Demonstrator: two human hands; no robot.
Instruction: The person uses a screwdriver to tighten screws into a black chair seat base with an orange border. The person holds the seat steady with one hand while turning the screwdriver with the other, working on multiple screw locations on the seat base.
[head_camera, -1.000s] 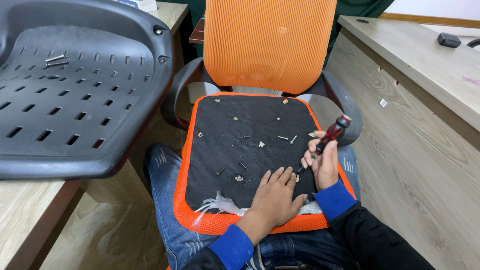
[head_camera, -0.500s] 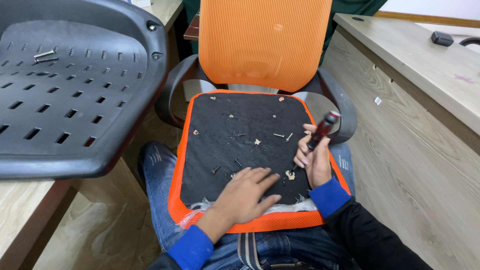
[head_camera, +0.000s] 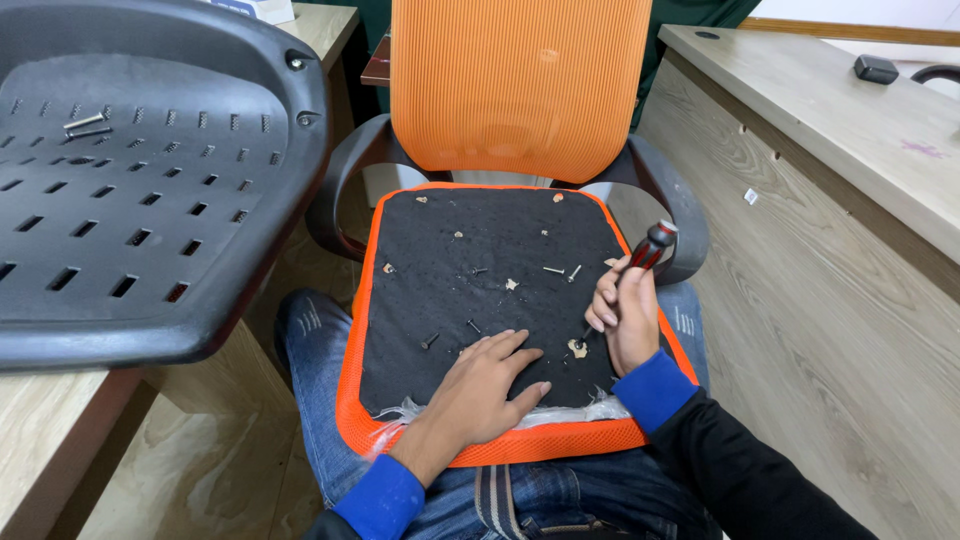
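A black perforated plastic seat shell lies on the left desk, an orange mesh chair backrest beyond.

A pale wooden desk stands at the right, wood-look floor below, dark green wall behind.

Red-black screwdriver tilted, tip on orange-rimmed black seat cushion

Screwdriver tip hidden where it meets a pale scrap by right hand; shaft mostly covered by fingers. Black plastic shell cut off at left and top edges. Small screws on it too small to tell type. Dark object on desk unidentifiable.
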